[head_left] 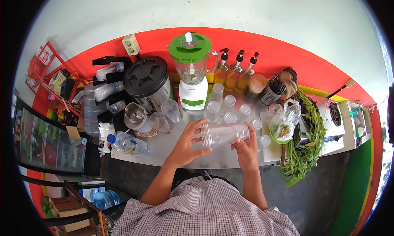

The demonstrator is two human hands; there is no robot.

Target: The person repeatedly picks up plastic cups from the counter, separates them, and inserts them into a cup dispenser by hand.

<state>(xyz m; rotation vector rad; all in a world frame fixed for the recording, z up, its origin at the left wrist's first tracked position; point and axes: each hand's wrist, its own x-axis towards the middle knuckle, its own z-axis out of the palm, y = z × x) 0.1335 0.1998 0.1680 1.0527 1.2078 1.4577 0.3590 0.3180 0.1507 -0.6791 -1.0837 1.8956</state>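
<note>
A stack of clear plastic cups (225, 134) lies sideways between my two hands above the counter's front part. My left hand (186, 143) is curled round the rim end of the stack, thumb below and fingers above. The base end rests in my right hand (245, 150), its thumb on the near side. Just behind and to the right of the stack stand several small clear cups (229, 102) with whitish lids or contents. Two larger clear cups (170, 109) stand left of the green-lidded blender (193, 92).
Three pump bottles (234, 77) stand behind the small cups. At left are a black-lidded container (146, 77) and a water bottle (129, 143). Leafy greens (301, 158) hang over the counter's right edge, beside a plastic bag (284, 119) and a stove (332, 117).
</note>
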